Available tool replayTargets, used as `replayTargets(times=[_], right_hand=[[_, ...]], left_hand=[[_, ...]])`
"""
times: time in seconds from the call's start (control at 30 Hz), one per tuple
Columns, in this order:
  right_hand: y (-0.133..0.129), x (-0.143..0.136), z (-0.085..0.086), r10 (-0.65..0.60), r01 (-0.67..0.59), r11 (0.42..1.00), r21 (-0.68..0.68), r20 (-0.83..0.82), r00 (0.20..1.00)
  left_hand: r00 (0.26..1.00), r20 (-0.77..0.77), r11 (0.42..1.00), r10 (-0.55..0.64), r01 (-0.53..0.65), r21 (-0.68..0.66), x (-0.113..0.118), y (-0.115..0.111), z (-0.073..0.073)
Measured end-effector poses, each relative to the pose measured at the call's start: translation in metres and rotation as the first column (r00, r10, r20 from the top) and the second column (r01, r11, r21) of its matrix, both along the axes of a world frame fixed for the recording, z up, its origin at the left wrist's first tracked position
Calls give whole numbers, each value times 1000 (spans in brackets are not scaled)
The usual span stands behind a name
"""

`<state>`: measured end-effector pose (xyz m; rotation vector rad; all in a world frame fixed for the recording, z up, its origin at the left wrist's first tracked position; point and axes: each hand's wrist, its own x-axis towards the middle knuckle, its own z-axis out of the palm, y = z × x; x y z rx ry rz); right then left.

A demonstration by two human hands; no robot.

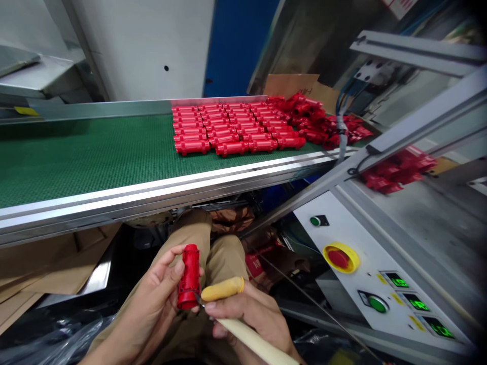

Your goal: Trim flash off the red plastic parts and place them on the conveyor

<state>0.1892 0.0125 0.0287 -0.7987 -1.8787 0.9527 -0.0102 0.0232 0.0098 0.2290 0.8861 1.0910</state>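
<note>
Upright between thumb and fingers of my left hand [162, 289] is a red plastic cylinder [190, 274], held over my lap. My right hand [253, 314] grips a tool with a pale handle [254, 340], its small metal tip at the lower right side of the cylinder. A yellow cover [222, 289] sits on my right index finger. Beyond my hands, rows of similar red cylinders [232, 147] lie on the green conveyor belt [95, 152].
A loose heap of red parts [312, 114] lies at the belt's right end, by a cardboard box [292, 84]. To the right stands a control panel [331, 289] with a red emergency button [338, 257] under a metal frame. Cardboard sheets [57, 263] lie at lower left.
</note>
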Motion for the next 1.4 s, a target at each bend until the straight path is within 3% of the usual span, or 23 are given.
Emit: replayTargets(times=[0.17,0.33,0.37,0.43,0.5,0.53,0.63,0.73,1.1,1.27,1.4], right_hand=[[1,-2,7,3,-4,1000,6,53,999],[-1,-4,15,23,-77,986,147,340,940],[-2,-2,11,-33,-47,975,218,350,936],[-2,1,-1,-253,163,926,340,239,938],[-2,3,-10,-409,364,887,283,118,905],[-2,3,-11,-412,388,898,205,87,907],[0,-2,-7,-161,162,986,30,-5,987],[2,-9,0,47,-44,998,41,-85,995],[6,-14,11,192,-193,981,-15,-60,980],[9,-12,11,173,-173,985,6,-62,983],[10,-8,14,219,-217,975,-55,35,975]], left_hand=[[1000,-10,1000,17,-17,-10,0,0,-2],[998,-29,999,48,-49,-21,2,0,-1],[999,-24,999,33,-34,-16,2,0,0],[1000,-14,1000,3,-3,-14,2,0,1],[1000,-5,1000,-22,22,-21,1,1,1],[999,0,999,-33,33,-31,0,2,0],[993,49,989,-106,111,-97,-2,5,-4],[974,124,963,-192,211,-168,-2,7,-7],[957,199,954,-213,247,-170,-2,5,-9],[962,180,954,-206,238,-181,-1,5,-8],[962,181,953,-207,240,-188,0,4,-8]])
